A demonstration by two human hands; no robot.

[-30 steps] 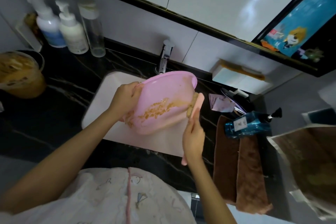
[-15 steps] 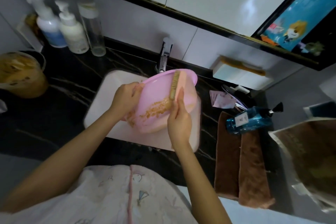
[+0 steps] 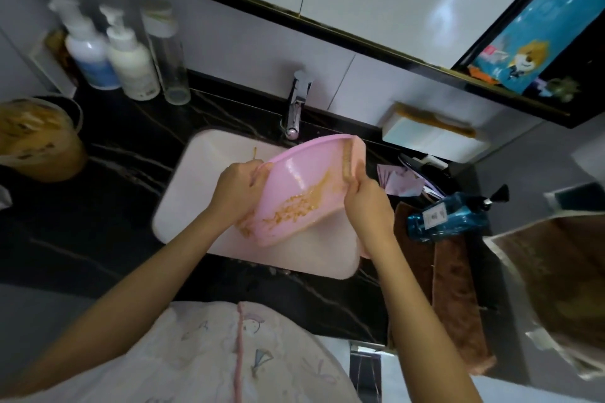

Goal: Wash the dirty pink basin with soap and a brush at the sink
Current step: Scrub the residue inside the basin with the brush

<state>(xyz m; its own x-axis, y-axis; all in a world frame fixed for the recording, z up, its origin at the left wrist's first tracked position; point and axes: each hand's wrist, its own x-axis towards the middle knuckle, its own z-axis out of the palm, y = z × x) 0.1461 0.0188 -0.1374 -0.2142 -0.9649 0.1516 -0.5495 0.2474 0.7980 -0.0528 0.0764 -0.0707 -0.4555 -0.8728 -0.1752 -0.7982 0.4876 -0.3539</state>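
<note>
A pink basin (image 3: 301, 173), tilted with its inside towards me, hangs over the white sink (image 3: 196, 167). Brown-orange grime streaks its lower inside. My left hand (image 3: 237, 188) grips the basin's left rim. My right hand (image 3: 366, 199) holds a pink brush (image 3: 352, 159) with tan bristles, pressed against the basin's upper right rim. The brush handle runs down behind my right hand.
A chrome tap (image 3: 298, 105) stands behind the sink. Three bottles (image 3: 127, 56) stand at the back left, a tub of brown stuff (image 3: 39, 137) at the left. A blue pump bottle (image 3: 448, 216) lies on brown towels (image 3: 448, 288) to the right. The counter is black.
My right hand has swept the brush from the middle of the basin's inside to its upper right rim. The basin stays tilted in my left hand.
</note>
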